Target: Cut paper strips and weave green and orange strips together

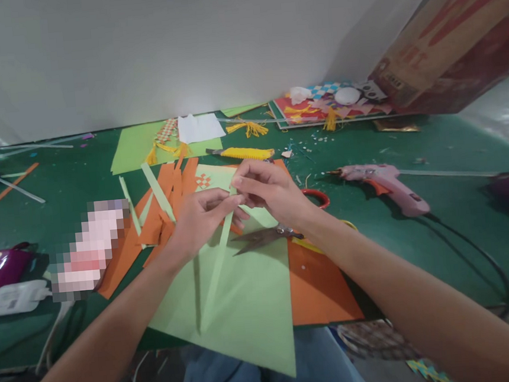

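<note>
A long pale green paper strip (219,265) is pinched at its upper end between my left hand (207,216) and my right hand (265,187). Its lower end slants down toward me over a light green paper sheet (255,298). Both hands have fingers closed and nearly touch each other. Beneath my right wrist lie scissors (263,238), blades spread and pointing left, with a red handle loop (317,197) showing beyond the wrist. A small orange-and-white woven paper piece (203,181) rests just past my left hand.
Orange strips (169,192) lie left of the hands, orange paper (321,292) under the green sheet. A yellow box cutter (246,153) lies behind. At right sits a pink glue gun (383,185) with its cord. A blurred-out phone-like object (92,247) and a purple device (5,272) are left.
</note>
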Available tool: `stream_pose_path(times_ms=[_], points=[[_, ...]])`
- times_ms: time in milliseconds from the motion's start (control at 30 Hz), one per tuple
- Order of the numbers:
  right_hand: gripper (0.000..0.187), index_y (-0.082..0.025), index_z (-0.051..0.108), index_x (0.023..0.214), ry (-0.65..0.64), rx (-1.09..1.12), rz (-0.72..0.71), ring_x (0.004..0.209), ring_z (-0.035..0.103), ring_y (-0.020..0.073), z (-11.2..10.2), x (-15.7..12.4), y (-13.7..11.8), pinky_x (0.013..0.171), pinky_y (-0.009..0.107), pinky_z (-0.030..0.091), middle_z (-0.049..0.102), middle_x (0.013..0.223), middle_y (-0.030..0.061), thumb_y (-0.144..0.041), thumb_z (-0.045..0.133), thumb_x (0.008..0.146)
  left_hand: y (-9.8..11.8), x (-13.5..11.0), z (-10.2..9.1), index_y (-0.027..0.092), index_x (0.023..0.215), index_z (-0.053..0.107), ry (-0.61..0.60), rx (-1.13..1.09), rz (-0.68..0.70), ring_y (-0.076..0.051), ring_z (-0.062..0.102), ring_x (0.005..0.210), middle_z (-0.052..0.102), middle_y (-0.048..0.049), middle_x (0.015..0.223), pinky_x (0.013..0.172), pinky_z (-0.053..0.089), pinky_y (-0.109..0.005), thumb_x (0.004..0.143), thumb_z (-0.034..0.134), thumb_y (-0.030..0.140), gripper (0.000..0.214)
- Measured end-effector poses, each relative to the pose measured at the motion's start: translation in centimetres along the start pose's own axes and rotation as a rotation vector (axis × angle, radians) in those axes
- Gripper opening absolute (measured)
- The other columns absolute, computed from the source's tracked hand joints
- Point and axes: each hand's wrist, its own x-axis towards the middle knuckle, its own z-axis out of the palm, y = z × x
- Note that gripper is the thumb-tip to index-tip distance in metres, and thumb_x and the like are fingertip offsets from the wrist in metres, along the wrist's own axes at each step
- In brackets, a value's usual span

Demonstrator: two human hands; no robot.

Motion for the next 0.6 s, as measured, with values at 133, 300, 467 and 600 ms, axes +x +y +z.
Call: stream_pose_path(times_ms=[133, 300, 467, 600], points=[[0.026, -0.019, 0.051, 0.066, 0.024, -0.033, -0.042, 0.044, 0.037, 0.0056, -0.04, 0.08, 0.24, 0.042, 0.021, 0.027, 0.045, 0.050, -0.0067, -0.037, 0.066, 0.077, -0.11, 0.03, -0.10, 0.016, 0.063, 0.063, 0.028, 0.013, -0.008, -0.011, 0.063, 0.051, 0.069, 0.0000, 0.062, 0.060, 0.051, -0.024, 0.077, 0.067, 0.037, 0.025], [0.029, -0.019, 0.051, 0.064, 0.039, -0.077, -0.068, 0.044, 0.038, 0.0055, 0.04, 0.14, 0.18, 0.042, 0.021, 0.027, 0.044, 0.051, -0.0063, -0.040, 0.067, 0.076, -0.24, -0.11, -0.08, 0.017, 0.062, 0.061, 0.073, 0.107, 0.013, -0.011, 0.062, 0.051, 0.067, 0.0007, 0.057, 0.056, 0.047, -0.023, 0.077, 0.067, 0.037, 0.027], [0.032, -0.018, 0.053, 0.063, 0.032, -0.115, -0.028, 0.045, 0.037, 0.0058, -0.07, 0.17, -0.10, 0.042, 0.022, 0.025, 0.044, 0.050, -0.0060, -0.044, 0.070, 0.072, -0.45, -0.39, 0.17, 0.018, 0.062, 0.060, 0.157, 0.202, 0.083, -0.011, 0.060, 0.051, 0.066, 0.0013, 0.056, 0.052, 0.044, -0.022, 0.079, 0.066, 0.036, 0.026], [0.034, -0.018, 0.052, 0.060, -0.033, -0.139, 0.013, 0.046, 0.038, 0.0057, -0.32, 0.14, -0.20, 0.042, 0.022, 0.025, 0.045, 0.049, -0.0055, -0.043, 0.071, 0.072, -0.63, -0.39, 0.19, 0.018, 0.061, 0.058, 0.176, 0.220, 0.112, -0.012, 0.063, 0.054, 0.068, 0.0007, 0.058, 0.055, 0.046, -0.022, 0.078, 0.067, 0.037, 0.027]])
